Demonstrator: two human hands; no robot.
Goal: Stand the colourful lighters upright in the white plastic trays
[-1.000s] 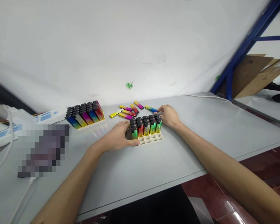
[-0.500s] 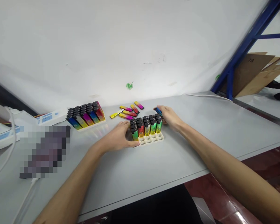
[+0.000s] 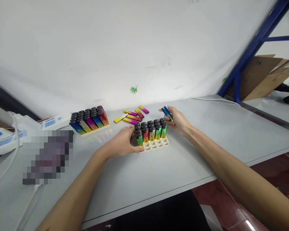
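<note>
A cream tray [image 3: 156,147] on the grey table holds several upright lighters with black tops; a few holes along its front show bare. My left hand [image 3: 122,141] is wrapped round the tray's left end, thumb at the front beside a green lighter [image 3: 139,139]. Behind the tray's right end, my right hand [image 3: 177,119] grips a blue-and-yellow lighter [image 3: 167,113], tilted, above the table. Several loose lighters [image 3: 134,117], yellow, pink and red, lie behind the tray. Further left stands a second tray [image 3: 96,130] full of upright lighters.
White power strips [image 3: 51,122] and a cable lie at the left, beside a blurred dark object [image 3: 49,157]. A white wall [image 3: 135,48] rises behind the table. Blue frame bars [image 3: 250,48] and cardboard boxes [image 3: 267,73] are at the right.
My right hand has turned and opened out a little, so more of the blue lighter shows, its body now tilted the other way. My left hand has stayed on the tray.
</note>
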